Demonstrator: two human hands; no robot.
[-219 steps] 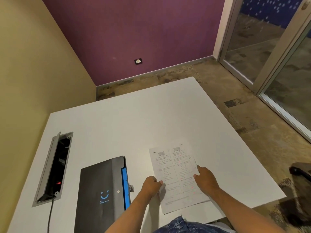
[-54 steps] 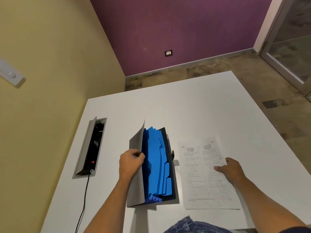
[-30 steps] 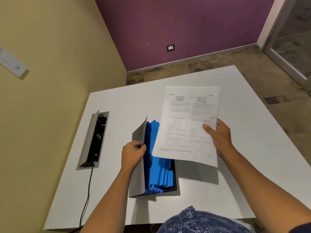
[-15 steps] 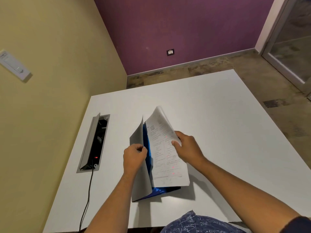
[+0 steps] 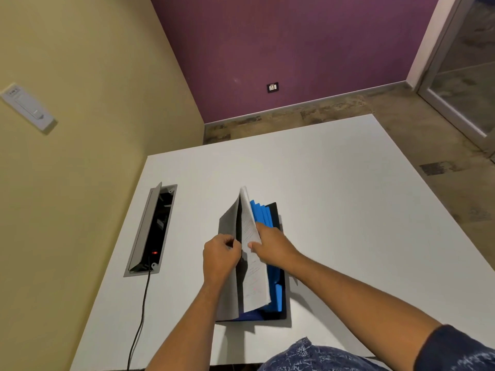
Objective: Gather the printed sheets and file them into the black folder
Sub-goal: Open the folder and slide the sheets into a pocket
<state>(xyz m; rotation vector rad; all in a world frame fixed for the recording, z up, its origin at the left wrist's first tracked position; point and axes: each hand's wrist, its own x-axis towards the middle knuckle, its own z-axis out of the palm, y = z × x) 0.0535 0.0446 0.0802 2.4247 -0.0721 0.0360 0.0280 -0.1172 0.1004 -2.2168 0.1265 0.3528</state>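
The black folder point(image 5: 281, 311) lies open on the white table point(image 5: 348, 210), its blue dividers point(image 5: 263, 212) fanned to the right. My left hand point(image 5: 221, 257) pinches the grey front cover point(image 5: 229, 223) and holds it upright. My right hand point(image 5: 270, 246) grips the printed sheets point(image 5: 253, 279), which stand nearly on edge in the gap between the cover and the first blue divider. The sheets' lower edge is hidden inside the folder.
A recessed cable box point(image 5: 154, 228) with its lid raised sits in the table at the left, a black cord point(image 5: 139, 317) running from it toward me. The yellow wall is close on the left. My patterned clothing point(image 5: 308, 357) shows at the table's near edge.
My right hand has turned the printed sheets more upright and pushed them further left and down into the folder, close against the cover. My left hand has stayed on the cover.
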